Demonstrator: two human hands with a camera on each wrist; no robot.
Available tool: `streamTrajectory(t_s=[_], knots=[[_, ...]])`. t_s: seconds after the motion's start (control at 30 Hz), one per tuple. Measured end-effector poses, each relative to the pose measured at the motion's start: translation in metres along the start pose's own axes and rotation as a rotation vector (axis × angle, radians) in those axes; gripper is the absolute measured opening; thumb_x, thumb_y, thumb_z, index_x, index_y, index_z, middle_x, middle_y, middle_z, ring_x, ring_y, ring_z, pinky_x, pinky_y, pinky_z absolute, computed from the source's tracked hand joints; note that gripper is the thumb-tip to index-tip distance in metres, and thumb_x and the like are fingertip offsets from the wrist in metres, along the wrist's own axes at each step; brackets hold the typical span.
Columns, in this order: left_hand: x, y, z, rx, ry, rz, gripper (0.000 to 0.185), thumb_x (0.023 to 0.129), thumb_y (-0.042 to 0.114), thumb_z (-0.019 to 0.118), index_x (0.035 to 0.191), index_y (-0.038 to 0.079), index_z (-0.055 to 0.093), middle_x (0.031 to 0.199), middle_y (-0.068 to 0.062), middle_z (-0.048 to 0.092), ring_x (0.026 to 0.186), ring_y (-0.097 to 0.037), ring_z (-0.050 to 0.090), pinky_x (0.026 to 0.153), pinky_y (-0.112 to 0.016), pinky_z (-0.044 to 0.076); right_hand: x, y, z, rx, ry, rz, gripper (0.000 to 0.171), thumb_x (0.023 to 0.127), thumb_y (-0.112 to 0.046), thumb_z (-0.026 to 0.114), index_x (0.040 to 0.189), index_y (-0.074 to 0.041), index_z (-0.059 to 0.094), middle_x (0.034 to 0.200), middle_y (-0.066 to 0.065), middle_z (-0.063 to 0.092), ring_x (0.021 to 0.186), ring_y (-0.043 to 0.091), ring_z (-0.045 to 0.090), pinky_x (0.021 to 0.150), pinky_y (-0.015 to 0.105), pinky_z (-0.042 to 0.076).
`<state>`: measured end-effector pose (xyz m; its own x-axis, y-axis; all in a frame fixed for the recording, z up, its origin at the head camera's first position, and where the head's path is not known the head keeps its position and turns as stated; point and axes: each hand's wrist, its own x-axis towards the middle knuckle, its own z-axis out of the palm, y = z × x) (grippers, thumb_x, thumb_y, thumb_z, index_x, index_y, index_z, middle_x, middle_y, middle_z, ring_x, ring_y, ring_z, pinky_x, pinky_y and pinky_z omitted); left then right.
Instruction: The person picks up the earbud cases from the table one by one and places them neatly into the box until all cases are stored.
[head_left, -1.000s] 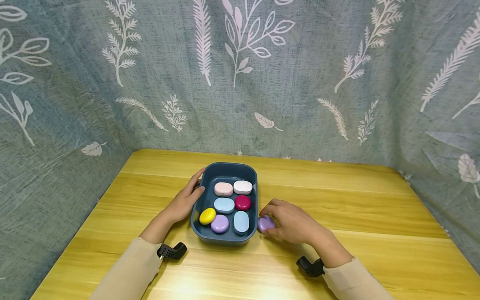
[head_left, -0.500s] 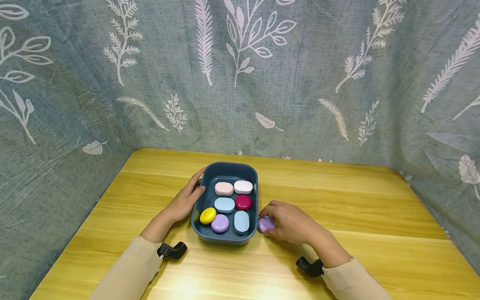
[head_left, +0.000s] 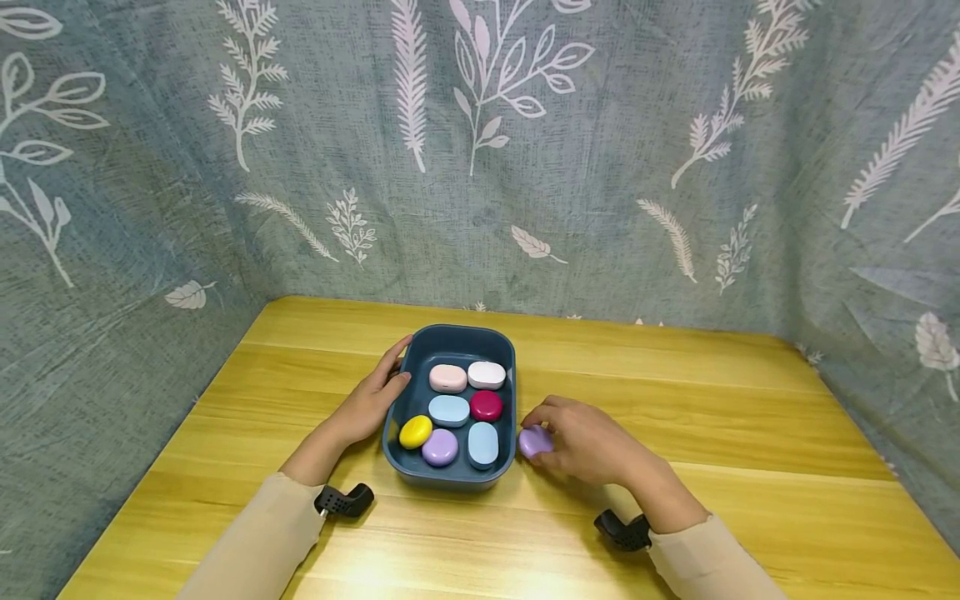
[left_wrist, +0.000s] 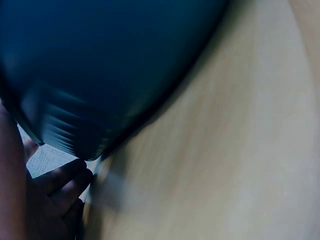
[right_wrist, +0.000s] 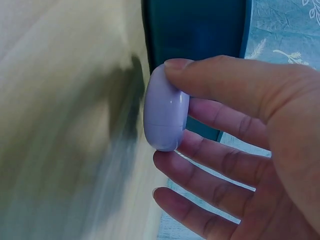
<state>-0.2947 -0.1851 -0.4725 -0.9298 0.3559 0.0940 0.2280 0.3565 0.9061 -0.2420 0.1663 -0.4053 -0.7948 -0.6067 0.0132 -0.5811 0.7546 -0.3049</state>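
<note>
Right hand (head_left: pixel 592 446) pinches a small lilac pebble-shaped glossy plastic case (head_left: pixel 534 441) between thumb and fingers (right_wrist: pixel 220 82) — just right of centre in the head view, right beside the right wall of the dark blue rounded-rectangle plastic tub (head_left: pixel 456 337), outside it. Whether the case touches the bench or sits just above it I cannot tell. In the right wrist view the lilac case (right_wrist: pixel 165 112) stands on edge, long axis roughly parallel to the tub wall (right_wrist: pixel 195 30), a thin seam line across it. The tub opening lies to the left of this hand; the right hand is the nearer one, already on the case.

Left hand (head_left: pixel 373 398) rests on the tub's left rim, thumb over the edge, fingers curled around the outer wall, bracing it.

Inside the tub — seven more smooth rounded cases: pink, white, light blue, magenta, yellow, lilac, light blue. Yellow wood-grain bench (head_left: pixel 712 400), slightly shiny. Grey-green woven cloth with white leaf print fills the upper frame.
</note>
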Motion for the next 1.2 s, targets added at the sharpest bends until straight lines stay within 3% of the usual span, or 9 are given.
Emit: streamTrajectory(t_s=[1.2], knots=[[-0.001, 0.0, -0.001, 0.001, -0.009, -0.01, 0.059, 0.114, 0.031, 0.037, 0.167, 0.037, 0.011, 0.165, -0.021, 0.035, 0.146, -0.043, 0.044, 0.119, -0.063, 0.037, 0.006, -0.002, -0.045, 0.005, 0.079, 0.001, 0.036, 0.086, -0.021, 0.083, 0.119, -0.011, 0.074, 0.113, 0.002, 0.07, 0.099, 0.022, 0.07, 0.084, 0.038, 0.057]])
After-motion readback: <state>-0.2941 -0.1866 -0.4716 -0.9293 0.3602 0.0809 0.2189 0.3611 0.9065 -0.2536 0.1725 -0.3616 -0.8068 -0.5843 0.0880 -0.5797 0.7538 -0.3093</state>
